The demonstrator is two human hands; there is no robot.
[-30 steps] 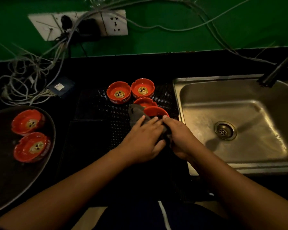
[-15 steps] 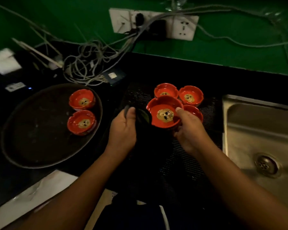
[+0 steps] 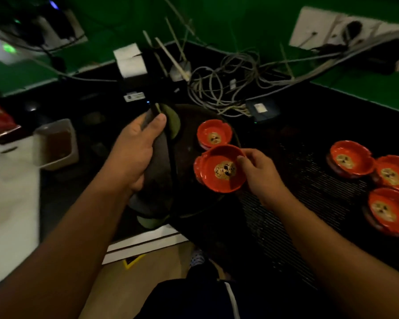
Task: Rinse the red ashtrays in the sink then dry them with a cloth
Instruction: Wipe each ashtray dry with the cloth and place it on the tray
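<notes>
My right hand (image 3: 260, 174) pinches the right rim of a red ashtray (image 3: 220, 171) and holds it over the round dark tray (image 3: 189, 125). Just behind it, another red ashtray (image 3: 213, 134) sits on that tray. My left hand (image 3: 136, 150) grips a dark grey cloth (image 3: 158, 171) with a greenish edge, hanging left of the held ashtray. Three more red ashtrays (image 3: 350, 161) (image 3: 395, 173) (image 3: 387, 210) stand on the black ribbed mat (image 3: 309, 203) at the right. The sink is out of view.
A tangle of grey cables (image 3: 228, 81) and a small dark box (image 3: 260, 109) lie behind the tray. A white container with brown liquid (image 3: 55, 143) stands at the left. Wall sockets (image 3: 332, 26) sit on the green wall. The counter's front edge (image 3: 145, 240) runs below the cloth.
The view has swung left, away from the sink. My right hand carried the ashtray from the mat to over the round tray; my left hand moved left with the cloth.
</notes>
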